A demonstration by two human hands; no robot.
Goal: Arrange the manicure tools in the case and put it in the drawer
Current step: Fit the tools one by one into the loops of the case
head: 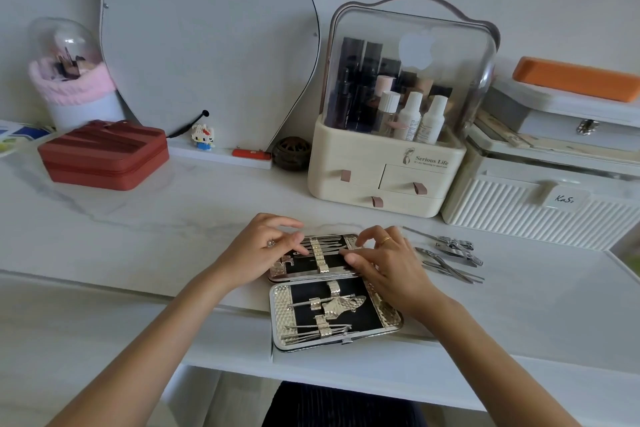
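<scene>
The silver manicure case (390,317) lies open on the white table's front edge, black lining up. Its near half holds several steel tools under silver straps. My left hand (266,250) rests on the left side of the far half, its fingers pressing on the tools there. My right hand (384,262) is over the far half's right side. Its thumb and curled fingers pinch a thin steel tool (341,246) lying under the middle strap. Several loose manicure tools (450,255), clippers and nippers among them, lie on the table just right of the case.
A cream cosmetics organiser with three small drawers (384,180) stands behind the case. A white ribbed box (540,208) is to its right. A red zip case (104,154) and a brush holder (74,80) sit at the back left, beside a mirror.
</scene>
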